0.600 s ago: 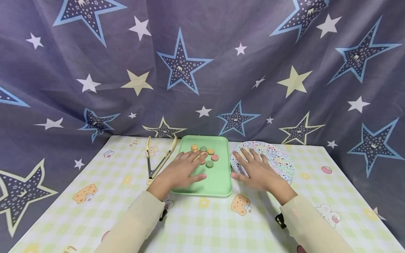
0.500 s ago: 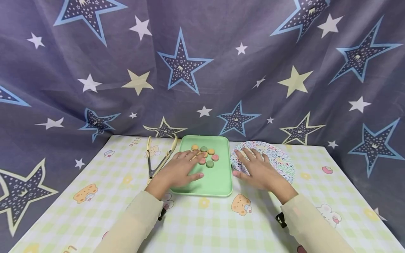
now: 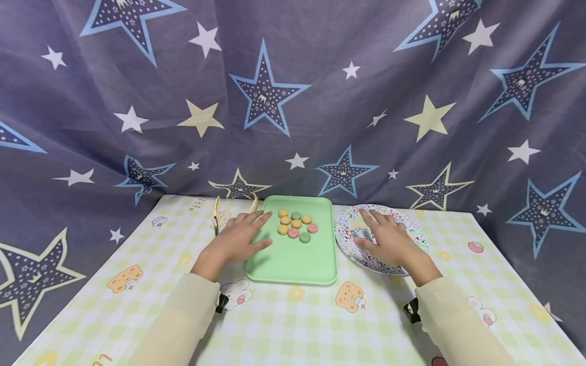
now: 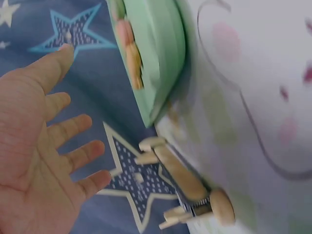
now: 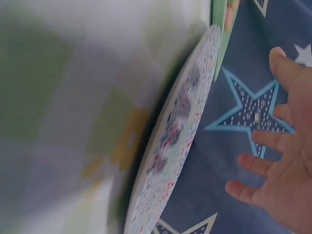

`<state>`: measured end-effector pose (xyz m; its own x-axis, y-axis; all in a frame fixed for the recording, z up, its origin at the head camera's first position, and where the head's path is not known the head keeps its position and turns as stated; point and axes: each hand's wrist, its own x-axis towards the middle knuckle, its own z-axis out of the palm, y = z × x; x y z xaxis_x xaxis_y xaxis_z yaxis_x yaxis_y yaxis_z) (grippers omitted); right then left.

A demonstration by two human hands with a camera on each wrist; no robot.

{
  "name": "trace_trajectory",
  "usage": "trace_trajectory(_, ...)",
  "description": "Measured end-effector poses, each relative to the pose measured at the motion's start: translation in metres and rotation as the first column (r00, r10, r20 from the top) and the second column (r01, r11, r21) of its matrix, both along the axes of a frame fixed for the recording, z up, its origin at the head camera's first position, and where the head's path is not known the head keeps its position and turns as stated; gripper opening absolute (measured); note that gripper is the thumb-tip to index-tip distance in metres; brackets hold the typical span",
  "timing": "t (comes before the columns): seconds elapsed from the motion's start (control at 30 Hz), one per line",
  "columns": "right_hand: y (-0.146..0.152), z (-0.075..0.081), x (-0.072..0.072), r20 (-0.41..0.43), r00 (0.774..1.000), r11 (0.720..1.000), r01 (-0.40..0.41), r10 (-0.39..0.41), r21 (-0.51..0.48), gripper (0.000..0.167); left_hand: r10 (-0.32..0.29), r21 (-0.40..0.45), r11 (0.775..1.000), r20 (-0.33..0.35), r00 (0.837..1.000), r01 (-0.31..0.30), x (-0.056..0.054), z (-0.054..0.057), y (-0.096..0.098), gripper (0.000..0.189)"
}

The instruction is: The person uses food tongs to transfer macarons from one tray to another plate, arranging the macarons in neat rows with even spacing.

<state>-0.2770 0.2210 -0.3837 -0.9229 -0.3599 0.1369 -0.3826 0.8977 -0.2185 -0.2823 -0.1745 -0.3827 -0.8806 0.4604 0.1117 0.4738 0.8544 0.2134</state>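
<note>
My left hand [image 3: 235, 241] hovers with spread fingers over the left edge of a green tray [image 3: 316, 264], holding nothing. Several small macarons [image 3: 293, 233], yellow, pink and green, lie grouped in the tray's upper middle. Partly hidden behind that hand are tongs [image 3: 216, 208] with pale yellow tips, spread in a V; the left wrist view shows the tongs [image 4: 183, 175] below the tray's corner. Over a round speckled plate [image 3: 357, 254] my right hand [image 3: 389, 241] is held with fingers extended, also holding nothing. In the right wrist view, the hand [image 5: 287, 161] is apart from the plate [image 5: 170, 141].
A checked, cartoon-printed cloth [image 3: 293, 325] covers the table. Close behind its back edge hangs a dark curtain [image 3: 293, 142] with stars. The tray and plate stand side by side, nearly touching.
Both hands have moved apart: the left went leftward off the macarons, uncovering them and covering more of the tongs, while the right shifted rightward over the plate.
</note>
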Motion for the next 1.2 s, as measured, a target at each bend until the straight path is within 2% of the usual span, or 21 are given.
trace_trajectory(0.17, 0.016, 0.0, -0.003, 0.012, 0.999, 0.999, 0.035, -0.034, -0.039, 0.081, 0.063, 0.037, 0.997, 0.01, 0.998, -0.064, -0.006, 0.0, -0.02, 0.075)
trace_trajectory(0.43, 0.041, -0.001, -0.008, 0.052, 0.994, 0.989, 0.103, -0.098, -0.103, 0.083, 0.123, 0.083, 0.989, 0.025, 0.992, -0.125, -0.009, -0.006, -0.046, 0.074)
trace_trajectory(0.63, 0.063, 0.0, -0.011, 0.072, 0.988, 0.977, 0.149, -0.14, -0.149, 0.086, 0.21, 0.079, 0.974, 0.038, 0.977, -0.213, -0.01, -0.007, -0.06, 0.075)
trace_trajectory(0.73, 0.074, 0.0, -0.012, 0.104, 0.981, 0.967, 0.18, -0.163, -0.179, 0.089, 0.293, 0.068, 0.953, 0.053, 0.955, -0.296, -0.009, -0.007, -0.066, 0.076)
trace_trajectory(0.9, 0.095, -0.003, -0.013, 0.138, 0.97, 0.945, 0.226, -0.198, -0.235, 0.092, 0.416, 0.029, 0.907, 0.081, 0.906, -0.419, -0.007, -0.007, -0.072, 0.083)
trace_trajectory(1.07, 0.112, -0.005, -0.011, 0.177, 0.953, 0.919, 0.286, -0.245, -0.27, 0.09, 0.531, 0.051, 0.842, 0.096, 0.842, -0.537, -0.009, -0.008, -0.074, 0.088)
trace_trajectory(1.13, 0.116, -0.007, -0.01, 0.2, 0.944, 0.904, 0.313, -0.262, -0.292, 0.09, 0.563, 0.066, 0.817, 0.121, 0.818, -0.573, -0.01, -0.01, -0.075, 0.091)
trace_trajectory(1.2, 0.12, -0.009, -0.008, 0.232, 0.933, 0.887, 0.34, -0.276, -0.314, 0.09, 0.578, 0.076, 0.801, 0.163, 0.8, -0.594, -0.01, -0.01, -0.074, 0.095)
